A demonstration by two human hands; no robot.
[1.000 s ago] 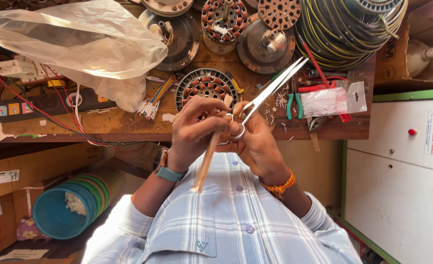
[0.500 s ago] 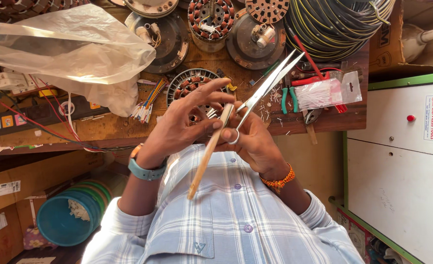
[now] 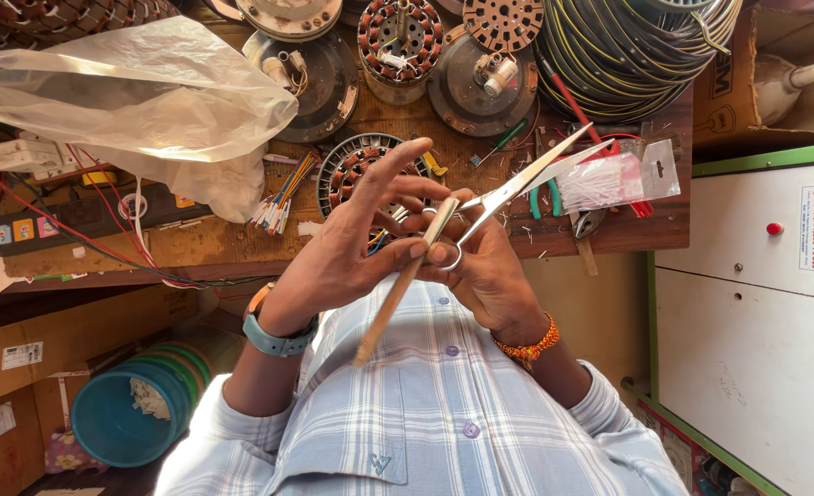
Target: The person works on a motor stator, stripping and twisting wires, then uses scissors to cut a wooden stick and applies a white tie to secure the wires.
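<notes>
scissors (image 3: 517, 188) sit in the right hand (image 3: 489, 271), fingers through the loops, blades parted in a narrow v and pointing up and away over the worktop (image 3: 241, 243). the right grip is closed round the scissor handles. left hand (image 3: 356, 248) pinches a thin tan stick (image 3: 402, 285) between thumb and fingertips, its other fingers spread wide; the stick slants down toward the checked shirt (image 3: 425, 413), its top end just beside the scissor loops. both hands meet above the near edge of the worktop, touching each other.

a blue watch (image 3: 274, 335) rings the left wrist, an orange bead band (image 3: 531, 347) the right. behind the hands lies a round wound stator (image 3: 356, 170); beside it a bunch of coloured wires (image 3: 283, 197). a clear plastic bag (image 3: 140, 96) covers the far left of the worktop, coiled cable (image 3: 627, 50) the far right. green-handled pliers (image 3: 554, 197) and a small clear packet (image 3: 618, 179) lie under the blades. a blue bucket (image 3: 122, 418) stands on the floor at left.
</notes>
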